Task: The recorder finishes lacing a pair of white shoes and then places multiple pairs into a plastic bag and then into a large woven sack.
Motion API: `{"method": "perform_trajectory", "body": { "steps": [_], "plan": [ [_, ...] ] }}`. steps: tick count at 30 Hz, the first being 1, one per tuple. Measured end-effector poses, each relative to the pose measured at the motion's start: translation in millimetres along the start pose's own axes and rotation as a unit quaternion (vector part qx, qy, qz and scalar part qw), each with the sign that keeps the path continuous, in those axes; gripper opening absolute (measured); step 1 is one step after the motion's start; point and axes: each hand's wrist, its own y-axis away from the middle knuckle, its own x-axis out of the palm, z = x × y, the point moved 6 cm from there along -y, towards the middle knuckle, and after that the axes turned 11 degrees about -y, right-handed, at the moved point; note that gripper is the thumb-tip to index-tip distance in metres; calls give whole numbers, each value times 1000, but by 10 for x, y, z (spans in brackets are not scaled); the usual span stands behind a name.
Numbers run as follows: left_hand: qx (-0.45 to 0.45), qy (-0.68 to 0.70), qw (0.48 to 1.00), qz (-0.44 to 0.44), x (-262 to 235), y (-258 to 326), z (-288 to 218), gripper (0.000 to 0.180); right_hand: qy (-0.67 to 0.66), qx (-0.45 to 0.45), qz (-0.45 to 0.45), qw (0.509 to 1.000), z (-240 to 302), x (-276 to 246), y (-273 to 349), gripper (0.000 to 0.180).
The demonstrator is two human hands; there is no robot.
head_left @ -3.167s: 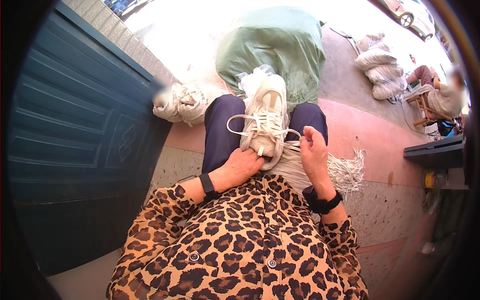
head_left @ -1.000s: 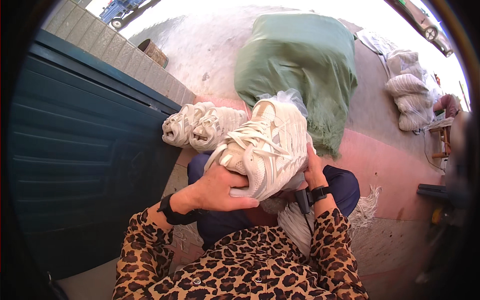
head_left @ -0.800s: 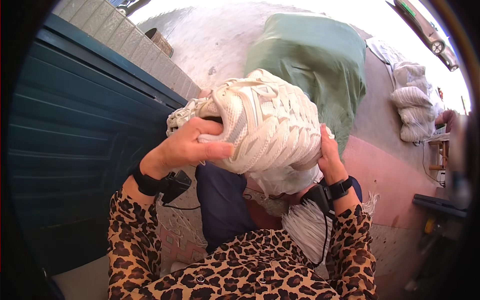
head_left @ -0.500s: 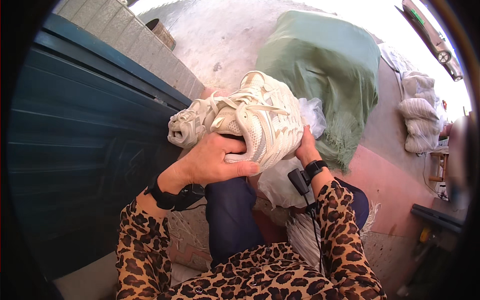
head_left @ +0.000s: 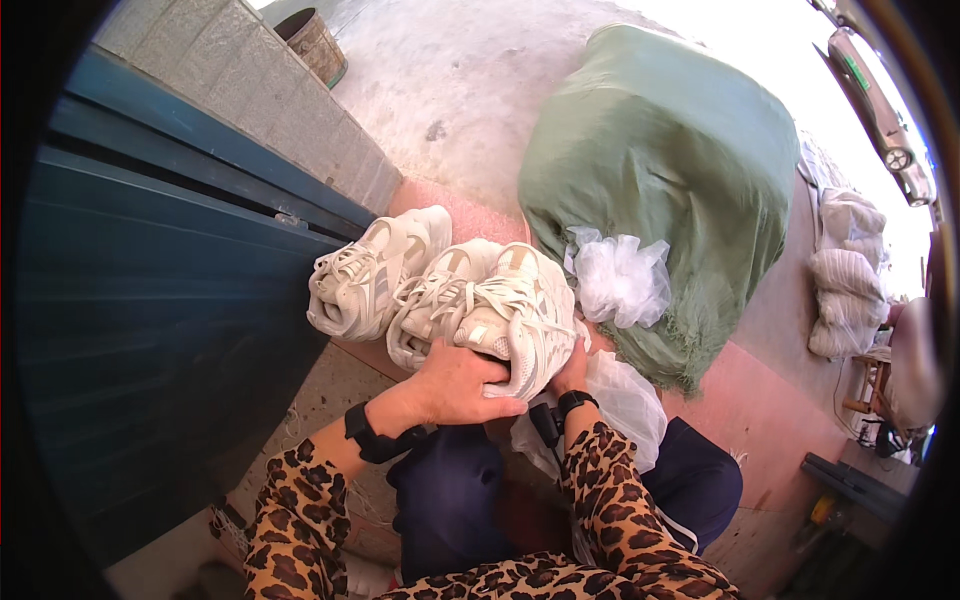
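Observation:
A cream lace-up sneaker [head_left: 540, 325] is held between my two hands, its opening toward me. My left hand [head_left: 450, 385] is closed on the collar at its near left side, with the thumb along the edge and the fingers at the opening. At its right side my right hand [head_left: 572, 370] grips it, some fingers hidden behind the shoe. Right beside it on the left stands a similar cream sneaker [head_left: 432, 290], close against the held one. Farther left, cream sneakers [head_left: 375, 270] stand by the dark blue metal door.
The blue door [head_left: 170, 300] runs along my left side. A large green sack [head_left: 660, 150] lies ahead to the right, with crumpled white plastic [head_left: 620, 280] against it. Another clear plastic bag [head_left: 630, 405] lies by my right knee. A bucket [head_left: 312, 45] stands at the far left.
The held sneaker has come down and lies lower, next to the other sneakers. My right hand has moved left and down with it. The view has shifted, showing more sneakers at the left.

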Motion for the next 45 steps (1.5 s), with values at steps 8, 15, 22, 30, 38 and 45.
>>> {"method": "perform_trajectory", "body": {
  "steps": [8,15,22,30,38,45],
  "plan": [
    [73,-72,995,-16,-2,48,-78,47,54,59,-49,996,-15,248,-85,55],
    [46,-28,998,8,67,114,32,48,144,69,-67,985,57,362,-3,56],
    [103,-13,984,147,-133,215,-138,55,242,54,-88,965,5,460,241,56],
    [127,-125,937,301,446,121,-270,50,346,25,-116,931,-218,769,296,57],
    [84,-92,914,387,970,142,79,36,432,17,-128,893,3,962,437,58],
    [51,-10,930,365,883,-26,207,37,518,10,-143,843,177,1307,391,59]
  ]
}}
